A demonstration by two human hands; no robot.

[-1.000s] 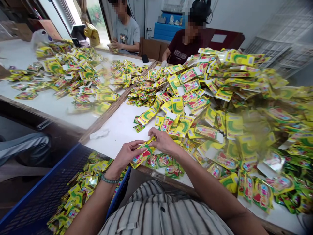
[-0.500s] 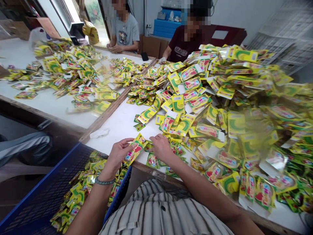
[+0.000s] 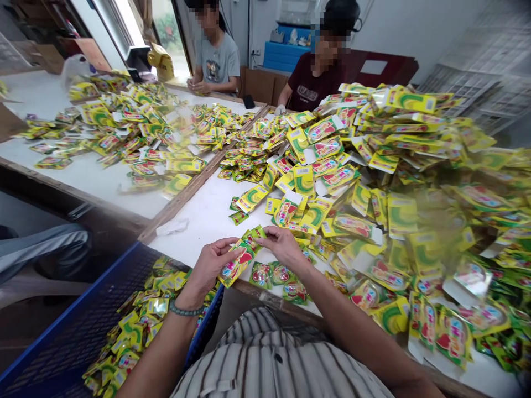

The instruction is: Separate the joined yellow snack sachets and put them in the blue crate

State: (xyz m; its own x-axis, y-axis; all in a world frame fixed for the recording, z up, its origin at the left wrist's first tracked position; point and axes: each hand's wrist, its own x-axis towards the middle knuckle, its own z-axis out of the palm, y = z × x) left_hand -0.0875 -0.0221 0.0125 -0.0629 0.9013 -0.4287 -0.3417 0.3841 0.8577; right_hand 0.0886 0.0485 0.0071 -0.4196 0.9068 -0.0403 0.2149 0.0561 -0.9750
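Observation:
My left hand (image 3: 207, 269) is closed on a small flat yellow-and-green box (image 3: 234, 266) with a red melon picture, tilted over the table's front edge. With its fingertips, my right hand (image 3: 285, 247) pinches a small green sachet (image 3: 253, 236) at the box's upper end. Whether the sachet is partly inside the box I cannot tell. Several loose green sachets (image 3: 282, 273) lie on the white table just below my right hand. Behind it, yellow boxes (image 3: 287, 210) lie in a loose heap, some with white flaps standing open.
A blue plastic crate (image 3: 78, 322) with many yellow boxes (image 3: 135, 334) stands below the table edge at left. A high pile of boxes (image 3: 406, 132) rises at right. A wooden strip (image 3: 186, 190) divides the table. Two people (image 3: 218, 63) sit across it.
My right hand has lifted a green sachet from the table and brought it to the box's end. My left hand, with the box, has shifted slightly right and down.

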